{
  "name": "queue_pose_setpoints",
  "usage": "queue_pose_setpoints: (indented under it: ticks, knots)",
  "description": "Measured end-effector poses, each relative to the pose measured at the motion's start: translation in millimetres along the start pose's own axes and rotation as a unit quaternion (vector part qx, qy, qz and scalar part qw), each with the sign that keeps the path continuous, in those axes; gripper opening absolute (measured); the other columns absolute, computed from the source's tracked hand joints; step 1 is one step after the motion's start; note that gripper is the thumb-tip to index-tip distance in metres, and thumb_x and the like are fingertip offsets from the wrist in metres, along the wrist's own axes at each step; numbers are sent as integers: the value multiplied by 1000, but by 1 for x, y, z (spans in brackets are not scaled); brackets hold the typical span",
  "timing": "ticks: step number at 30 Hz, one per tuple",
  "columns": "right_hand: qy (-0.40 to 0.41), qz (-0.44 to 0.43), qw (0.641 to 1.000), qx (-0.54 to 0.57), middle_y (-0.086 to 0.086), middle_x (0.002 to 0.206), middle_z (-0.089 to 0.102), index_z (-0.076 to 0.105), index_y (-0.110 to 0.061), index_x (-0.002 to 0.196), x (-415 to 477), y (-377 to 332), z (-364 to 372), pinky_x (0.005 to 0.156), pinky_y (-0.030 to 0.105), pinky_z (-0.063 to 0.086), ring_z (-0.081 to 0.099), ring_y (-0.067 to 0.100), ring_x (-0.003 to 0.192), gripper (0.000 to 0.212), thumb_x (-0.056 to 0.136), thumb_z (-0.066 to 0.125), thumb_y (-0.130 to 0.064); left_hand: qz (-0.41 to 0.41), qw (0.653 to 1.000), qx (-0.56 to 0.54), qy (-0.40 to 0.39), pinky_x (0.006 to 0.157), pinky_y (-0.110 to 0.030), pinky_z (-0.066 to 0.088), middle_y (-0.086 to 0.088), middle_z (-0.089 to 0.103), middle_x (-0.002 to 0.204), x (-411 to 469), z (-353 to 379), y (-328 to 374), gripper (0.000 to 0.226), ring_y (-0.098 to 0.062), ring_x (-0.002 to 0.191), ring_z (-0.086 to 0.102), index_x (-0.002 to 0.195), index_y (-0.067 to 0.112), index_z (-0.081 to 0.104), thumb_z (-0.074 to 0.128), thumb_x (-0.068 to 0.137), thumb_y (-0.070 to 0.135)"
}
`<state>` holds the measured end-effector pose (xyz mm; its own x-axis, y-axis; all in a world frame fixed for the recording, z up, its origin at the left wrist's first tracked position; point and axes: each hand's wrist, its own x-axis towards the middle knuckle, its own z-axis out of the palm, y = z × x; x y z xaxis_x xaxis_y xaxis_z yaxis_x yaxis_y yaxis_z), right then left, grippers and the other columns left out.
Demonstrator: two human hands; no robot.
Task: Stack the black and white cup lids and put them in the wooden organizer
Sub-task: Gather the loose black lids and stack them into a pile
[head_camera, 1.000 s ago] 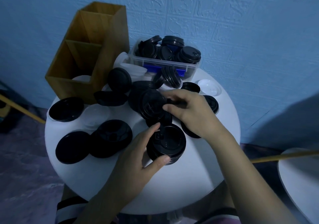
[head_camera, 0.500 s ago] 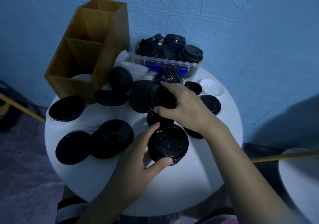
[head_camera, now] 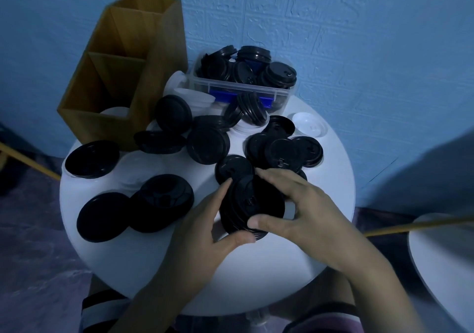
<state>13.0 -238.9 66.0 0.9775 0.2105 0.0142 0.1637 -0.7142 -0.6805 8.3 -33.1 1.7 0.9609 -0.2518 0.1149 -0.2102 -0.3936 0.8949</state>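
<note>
Left grip (head_camera: 205,232) is narrow, curled round the stack of black lids (head_camera: 252,202), with the thumb on the near rim and the index finger up the left side. Right grip (head_camera: 307,212) is closed on the same stack, thumb on top by the near edge and fingers hooked over the far-right rim. So both grips hold one stack. It's about mid-bench, a bit toward the near edge. I can't tell if its base is flat on the bench (head_camera: 256,276).

Around it:
- A single black lid (head_camera: 233,167) sits just behind the stack, touching it or nearly so.
- An overlapping lid cluster (head_camera: 282,153) lies to the far right, close to my right fingers.
- A white lid (head_camera: 310,127) sits at the far-right edge.
- A clear bin (head_camera: 246,90) stands at the far edge, full of black lids.
- The wooden organizer (head_camera: 123,76) is at the far-left edge, with stepped compartments. A white lid shows in the front one (head_camera: 114,110).

In the way:
- A loose heap of black lids (head_camera: 207,144) lies between the stack and the organizer, some of them leaning at the organizer's foot.
- A flat lid (head_camera: 92,159) sits at the left edge.
- A lid pair (head_camera: 143,207) overlaps toward the near-left edge.

Room to move:
- A bare strip of bench runs along the near edge, under my wrists.
- There's a small gap between the stack and the lid pair.
- A second white table (head_camera: 441,268) stands well apart off the right edge, with a yellow rod (head_camera: 410,226) next to it.
</note>
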Motion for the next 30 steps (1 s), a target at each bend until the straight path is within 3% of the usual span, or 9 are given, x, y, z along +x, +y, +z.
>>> queue_pose_setpoints:
  ticks: [3,7,13,17,19,21,26,30]
  knots:
    - [-6,6,1000,-10,-34,146,39,45,-43,149,1,-1,0,116,19,31,37,-10,137,83,76,80,-58,5,1000,18,-10,89,3,34,44,53,129,1,-2,-4,96,21,122,46,148,55,34,89,73,33]
    - [-27,8,999,-19,-39,147,36,43,-45,149,-2,-1,-3,111,3,20,27,-20,138,81,77,80,-52,18,999,35,-20,91,3,32,52,46,127,1,-2,-2,94,23,124,42,147,58,31,87,73,40]
    - [-82,15,996,-20,-41,155,24,30,-50,153,-6,3,-10,120,15,20,18,-22,141,85,83,77,-49,39,997,66,-21,89,4,31,60,40,121,2,-1,2,89,26,119,41,135,68,27,86,73,45]
    - [-102,14,994,-27,-38,157,23,25,-45,157,-7,3,-15,122,20,22,21,-18,142,85,87,75,-43,35,997,69,-18,92,-5,37,51,43,125,2,0,0,87,19,122,44,134,76,27,82,68,60]
    - [-91,11,994,-55,-38,156,22,25,-42,157,-7,2,-14,117,9,19,21,-17,142,84,88,72,-47,44,996,78,-13,94,-12,39,47,46,127,2,1,2,85,14,123,46,137,74,27,72,65,72]
    - [-79,14,993,-88,-38,155,20,23,-40,158,-8,-2,-13,104,-5,13,22,-14,142,84,89,67,-53,56,995,83,-7,92,-13,40,45,49,126,3,2,4,81,13,122,47,136,72,29,73,68,70]
    - [-41,30,994,-101,-30,151,33,28,-37,157,-10,-5,-6,90,-4,25,38,-3,134,87,84,69,-59,51,995,89,-6,95,-19,46,39,54,126,3,3,2,83,9,122,50,143,60,36,74,70,70]
    - [-19,44,997,-56,-30,129,41,34,-39,154,-9,-4,-1,89,-1,32,45,-5,120,92,75,76,-62,49,993,101,-19,90,-9,38,44,49,124,3,2,-1,87,13,120,46,146,54,37,80,71,60]
